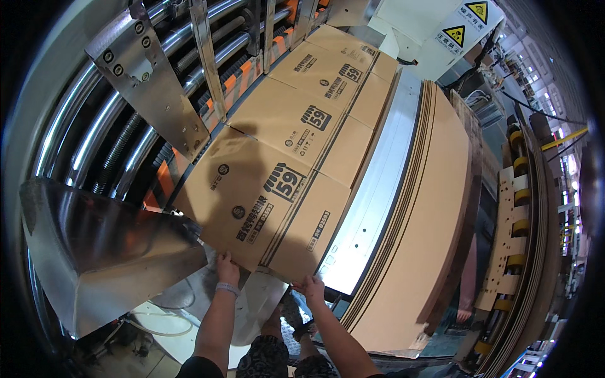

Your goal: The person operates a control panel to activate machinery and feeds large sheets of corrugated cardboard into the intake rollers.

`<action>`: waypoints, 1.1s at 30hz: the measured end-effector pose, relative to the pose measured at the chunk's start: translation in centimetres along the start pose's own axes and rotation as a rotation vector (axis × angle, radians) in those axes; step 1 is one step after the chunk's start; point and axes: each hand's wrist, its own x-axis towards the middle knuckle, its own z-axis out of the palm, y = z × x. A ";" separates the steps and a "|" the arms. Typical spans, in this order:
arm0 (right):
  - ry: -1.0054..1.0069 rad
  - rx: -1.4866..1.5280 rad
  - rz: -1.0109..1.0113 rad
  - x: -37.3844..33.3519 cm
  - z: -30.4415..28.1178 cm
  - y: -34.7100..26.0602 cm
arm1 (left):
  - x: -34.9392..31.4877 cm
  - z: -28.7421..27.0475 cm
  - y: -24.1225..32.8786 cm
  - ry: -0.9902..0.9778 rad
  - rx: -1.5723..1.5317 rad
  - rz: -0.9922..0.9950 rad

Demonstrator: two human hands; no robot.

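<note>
A flat brown printed cardboard sheet [265, 201] lies on the machine bed, the nearest of a row of like sheets [328, 69] running away from me. My left hand [227, 269] grips its near edge at the left. My right hand [310, 288] holds the same near edge further right, at the sheet's corner. A light band sits on my left wrist.
A tall stack of plain cardboard sheets [409, 233] stands on edge at the right. A shiny metal guide plate [94, 246] juts out at the left. Steel rollers and brackets [151, 82] run along the upper left. A white machine cover with yellow warning signs [441, 31] is far off.
</note>
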 end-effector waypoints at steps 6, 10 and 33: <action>-0.003 0.197 0.106 -0.2 -0.1 2.4 | 0.4 0.6 -0.2 0.066 -0.026 -0.017; 0.044 0.201 0.109 1.2 -1.0 4.5 | 1.8 -1.1 -1.3 0.067 -0.038 -0.011; 0.054 0.220 0.189 5.2 -2.9 4.5 | 2.0 -1.0 -0.6 0.036 0.039 -0.143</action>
